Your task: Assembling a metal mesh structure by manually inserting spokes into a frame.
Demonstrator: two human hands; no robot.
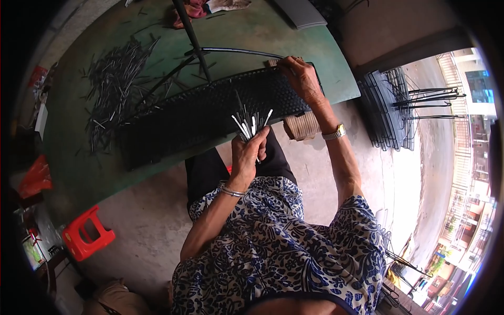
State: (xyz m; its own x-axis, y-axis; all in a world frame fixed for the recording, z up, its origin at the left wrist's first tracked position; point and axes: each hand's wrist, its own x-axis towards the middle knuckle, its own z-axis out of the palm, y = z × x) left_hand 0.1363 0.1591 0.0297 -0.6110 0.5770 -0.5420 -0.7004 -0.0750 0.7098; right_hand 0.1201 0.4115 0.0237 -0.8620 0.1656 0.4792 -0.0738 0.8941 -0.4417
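A bunch of thin strips (253,122), some black and some white-ended, fans upward out of my closed left hand (249,153). Just beyond it lies a long black mesh rack (210,102) with a perforated surface, tilted across the table's near edge. My right hand (302,79) is at the rack's far right corner, its fingers bent together against the rim, where a curved black rod (236,50) ends. What those fingertips pinch is hidden. The rod joins a straight black bar (190,31) standing over the rack.
A large heap of loose dark strips (118,84) covers the left of the green table (79,173). On the floor at left is a red plastic stool (88,233). Stacked wire racks (386,110) stand at right. A tan ribbed bundle (302,127) sits beneath the rack's right end.
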